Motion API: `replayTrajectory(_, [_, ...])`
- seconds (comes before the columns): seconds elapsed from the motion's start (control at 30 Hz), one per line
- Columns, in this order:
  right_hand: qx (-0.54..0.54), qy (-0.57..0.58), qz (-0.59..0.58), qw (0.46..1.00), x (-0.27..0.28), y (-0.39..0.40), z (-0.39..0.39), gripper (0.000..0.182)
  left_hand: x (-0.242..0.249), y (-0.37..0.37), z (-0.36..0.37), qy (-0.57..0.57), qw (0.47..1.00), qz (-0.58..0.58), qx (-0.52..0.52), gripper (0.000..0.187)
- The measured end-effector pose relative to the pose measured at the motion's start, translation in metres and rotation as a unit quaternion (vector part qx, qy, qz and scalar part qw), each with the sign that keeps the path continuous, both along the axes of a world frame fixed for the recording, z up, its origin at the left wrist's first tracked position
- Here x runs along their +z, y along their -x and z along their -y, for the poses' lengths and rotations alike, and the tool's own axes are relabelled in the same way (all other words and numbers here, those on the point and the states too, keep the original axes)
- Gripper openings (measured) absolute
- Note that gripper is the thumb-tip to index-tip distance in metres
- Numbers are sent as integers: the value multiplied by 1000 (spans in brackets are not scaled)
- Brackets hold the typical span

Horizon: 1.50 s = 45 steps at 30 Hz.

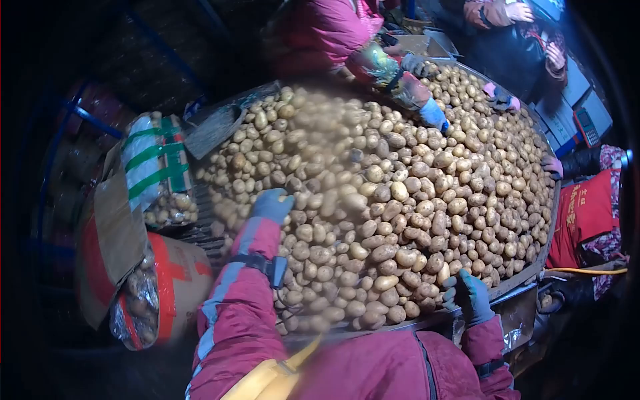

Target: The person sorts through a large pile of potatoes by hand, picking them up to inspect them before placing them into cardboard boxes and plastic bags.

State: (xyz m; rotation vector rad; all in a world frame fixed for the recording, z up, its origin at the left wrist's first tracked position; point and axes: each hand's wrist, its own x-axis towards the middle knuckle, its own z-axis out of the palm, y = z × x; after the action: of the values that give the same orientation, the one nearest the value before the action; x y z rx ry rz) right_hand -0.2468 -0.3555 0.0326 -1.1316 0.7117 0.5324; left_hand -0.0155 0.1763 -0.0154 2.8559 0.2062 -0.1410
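Note:
A broad heap of potatoes (400,220) spreads before me on a rimmed table (552,220). My left hand (272,205), in a blue-grey glove, is over the left part of the heap. Its fingers curl down among the potatoes, and what they hold, if anything, is hidden. By the near rim, my right hand (472,298) wears a teal glove with grey fingertips. Those fingers are bent but apart, beside the closest potatoes, with nothing visible between them. Blur covers part of the heap right of my left hand.
An open cardboard box (183,283) with red tape and bagged potatoes stands at left, beside a taped potato bag (157,163). A co-worker's blue-gloved hand (432,113) reaches in from the far side. Other people stand at the right, near a red calculator-like device (587,127).

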Motion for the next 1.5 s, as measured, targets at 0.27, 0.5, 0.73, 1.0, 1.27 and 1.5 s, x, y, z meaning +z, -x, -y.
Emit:
replayTrajectory(0.27, [135, -86, 82, 984, -2, -34, -90, 56, 23, 75, 73, 527, 844, 43, 91, 38])
replayTrajectory(0.5, [95, -328, -41, 939, -14, -57, -150, 61, 58, 150, 157, 504, 855, -81, -89, 40])
replayTrajectory(0.73, [83, -306, -60, 946, -33, -38, -129, 57, 13, 122, -46, 350, 922, 91, 141, 42])
replayTrajectory(1.0, [141, -243, 97, 955, -7, -35, -144, 35, -32, 85, -81, 42, 982, 165, 86, 43])
replayTrajectory(1.27, [233, -109, 227, 939, 10, -36, -144, 34, 25, 69, 24, 769, 626, -93, 95, 42])
replayTrajectory(1.5, [99, -320, 52, 941, 2, -13, -119, 56, 63, 120, 178, 707, 647, -284, 38, 38])
